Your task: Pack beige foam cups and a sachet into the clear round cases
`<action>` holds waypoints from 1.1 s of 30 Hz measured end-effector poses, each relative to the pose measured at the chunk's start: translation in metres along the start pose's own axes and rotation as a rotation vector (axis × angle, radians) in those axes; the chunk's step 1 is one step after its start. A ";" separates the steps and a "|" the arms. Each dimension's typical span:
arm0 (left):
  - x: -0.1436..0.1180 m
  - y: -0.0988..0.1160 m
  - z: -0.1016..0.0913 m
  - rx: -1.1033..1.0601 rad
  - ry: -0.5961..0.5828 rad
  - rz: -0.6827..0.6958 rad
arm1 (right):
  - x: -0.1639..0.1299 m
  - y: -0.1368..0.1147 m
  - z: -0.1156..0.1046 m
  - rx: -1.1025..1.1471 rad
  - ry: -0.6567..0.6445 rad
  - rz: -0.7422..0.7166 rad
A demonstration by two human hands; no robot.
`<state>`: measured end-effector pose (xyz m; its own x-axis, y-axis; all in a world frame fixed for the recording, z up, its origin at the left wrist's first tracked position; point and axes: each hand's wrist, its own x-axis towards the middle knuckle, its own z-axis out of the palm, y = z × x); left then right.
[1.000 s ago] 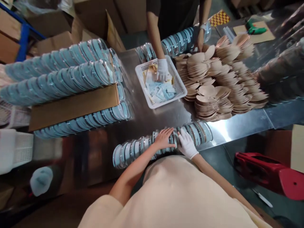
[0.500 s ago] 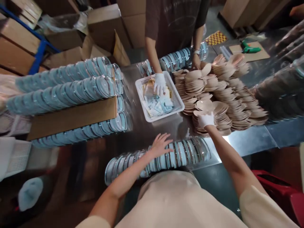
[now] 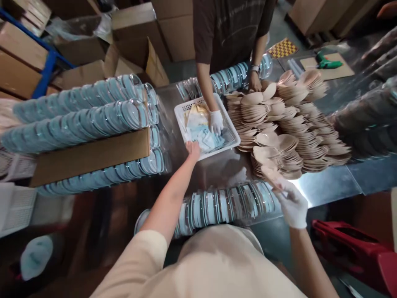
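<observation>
My bare left hand (image 3: pixel 193 150) is at the near left rim of a white plastic basket (image 3: pixel 234 143), its fingers curled inward; what they close on is hidden. Small flat packets (image 3: pixel 203 136), blue-white and yellow, lie in the basket. In my white-gloved right hand (image 3: pixel 294 203) is a pale wooden spoon (image 3: pixel 270 176), its bowl pointing left toward the piles. Stacks of similar wooden spoons (image 3: pixel 291 124) cover the table right of the basket. A co-worker's gloved hand (image 3: pixel 216 122) reaches into the same basket.
A row of clear-lidded round tubs (image 3: pixel 217 207) lies along the near table edge. More rows of tubs (image 3: pixel 77 120) stand at left around a cardboard sheet (image 3: pixel 93 157). A green glue gun (image 3: pixel 330 63) rests on cardboard at the back right. A red chair (image 3: pixel 350 244) is at lower right.
My left hand has moved from above the near tubs to the basket rim. My right hand has drawn back from the spoon piles with a spoon. The co-worker's hand has shifted right within the basket.
</observation>
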<state>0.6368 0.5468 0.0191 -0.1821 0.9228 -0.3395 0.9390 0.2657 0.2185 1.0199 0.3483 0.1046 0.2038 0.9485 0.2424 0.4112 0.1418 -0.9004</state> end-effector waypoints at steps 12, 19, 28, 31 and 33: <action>-0.139 -0.026 0.034 -1.230 0.039 0.022 | -0.120 -0.033 0.039 0.130 -0.761 -0.220; -0.214 0.003 0.086 -0.638 -0.017 0.271 | -0.111 -0.025 0.027 0.095 -0.864 -0.261; -0.196 0.005 0.070 -0.638 -0.104 0.236 | -0.057 -0.022 0.113 0.330 -0.532 0.302; -0.203 0.011 0.063 -0.990 -0.047 0.208 | -0.055 -0.016 0.152 0.473 -0.454 0.499; -0.210 0.016 0.062 -1.270 -0.086 0.071 | -0.062 -0.015 0.168 0.472 -0.428 0.610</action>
<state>0.7081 0.3396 0.0374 -0.0785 0.9377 -0.3386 -0.0012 0.3395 0.9406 0.8520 0.3347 0.0429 -0.1208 0.9085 -0.4001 -0.0902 -0.4114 -0.9070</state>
